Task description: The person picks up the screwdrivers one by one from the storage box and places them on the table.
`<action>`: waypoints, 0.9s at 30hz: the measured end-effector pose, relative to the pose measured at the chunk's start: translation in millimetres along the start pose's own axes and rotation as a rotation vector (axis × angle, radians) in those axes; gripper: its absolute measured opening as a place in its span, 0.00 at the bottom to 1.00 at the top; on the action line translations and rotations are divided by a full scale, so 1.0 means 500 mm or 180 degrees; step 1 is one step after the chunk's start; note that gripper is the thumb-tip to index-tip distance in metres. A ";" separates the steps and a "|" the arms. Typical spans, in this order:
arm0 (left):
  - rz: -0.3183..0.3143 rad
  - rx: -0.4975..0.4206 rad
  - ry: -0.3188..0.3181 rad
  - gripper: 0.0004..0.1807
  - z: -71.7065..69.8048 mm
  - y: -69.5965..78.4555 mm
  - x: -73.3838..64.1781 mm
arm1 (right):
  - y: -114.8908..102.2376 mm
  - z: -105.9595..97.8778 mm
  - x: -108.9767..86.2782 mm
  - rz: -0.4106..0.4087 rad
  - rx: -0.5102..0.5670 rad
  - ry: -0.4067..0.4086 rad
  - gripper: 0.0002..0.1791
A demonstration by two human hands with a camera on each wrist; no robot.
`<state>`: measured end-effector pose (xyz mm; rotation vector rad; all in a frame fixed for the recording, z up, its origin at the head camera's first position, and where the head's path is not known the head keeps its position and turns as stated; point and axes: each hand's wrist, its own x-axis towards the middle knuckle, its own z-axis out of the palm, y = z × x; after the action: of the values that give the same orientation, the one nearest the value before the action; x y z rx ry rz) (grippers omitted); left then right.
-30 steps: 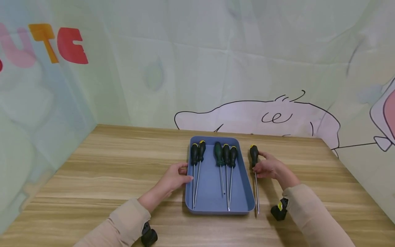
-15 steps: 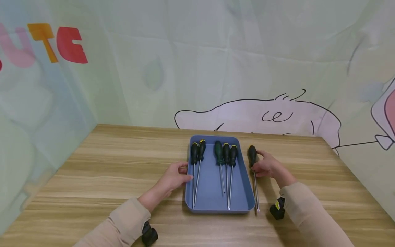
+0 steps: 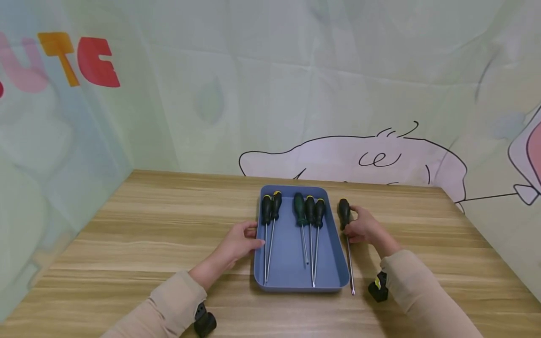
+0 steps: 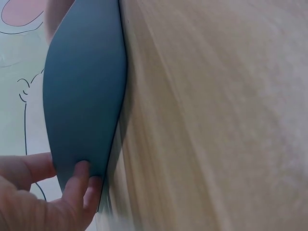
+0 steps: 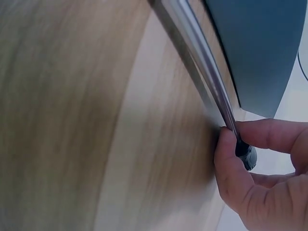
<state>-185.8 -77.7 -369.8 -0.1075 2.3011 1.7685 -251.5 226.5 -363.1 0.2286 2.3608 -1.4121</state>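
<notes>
My left hand (image 3: 237, 241) grips the left wall of a blue-grey tray (image 3: 287, 277), thumb over the rim and fingers against the outer side, as the left wrist view (image 4: 57, 202) also shows. Right of the tray, my right hand (image 3: 362, 226) pinches a screwdriver (image 3: 344, 213) where its dark handle meets the long metal shaft. In the right wrist view the thumb and fingers close round the handle's lower end, with the shaft (image 5: 207, 62) close over the table. The tip points toward me, beside the tray's near right corner.
Inside the tray lie several screwdrivers: a left pair (image 3: 270, 211) and a right group (image 3: 310, 211), handles at the far end. The wooden table (image 3: 169, 211) meets a printed cloth backdrop (image 3: 270, 94) behind. A small black device (image 3: 378, 288) hangs at each cuff.
My right hand has shifted slightly left with the screwdriver, bringing it closer to the tray's right wall. The left hand and the tray have stayed in place.
</notes>
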 end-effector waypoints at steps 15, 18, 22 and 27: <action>0.0023 0.0043 0.0024 0.28 0.002 -0.006 0.008 | 0.002 -0.010 -0.012 -0.0002 0.0070 -0.0021 0.46; 0.0038 0.0027 0.0004 0.28 0.001 -0.006 0.006 | 0.000 -0.013 -0.017 -0.0006 0.0108 -0.0042 0.46; 0.0038 -0.0009 -0.0018 0.28 0.001 -0.006 0.006 | -0.001 -0.019 -0.018 -0.0008 0.0148 -0.0061 0.47; 0.0040 -0.0025 -0.0021 0.28 0.001 -0.007 0.006 | 0.000 -0.028 -0.017 -0.0018 0.0197 -0.0086 0.47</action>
<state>-188.1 -77.6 -373.9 -0.0885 2.2955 1.7814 -247.3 239.3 -353.7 0.2184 2.3002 -1.4832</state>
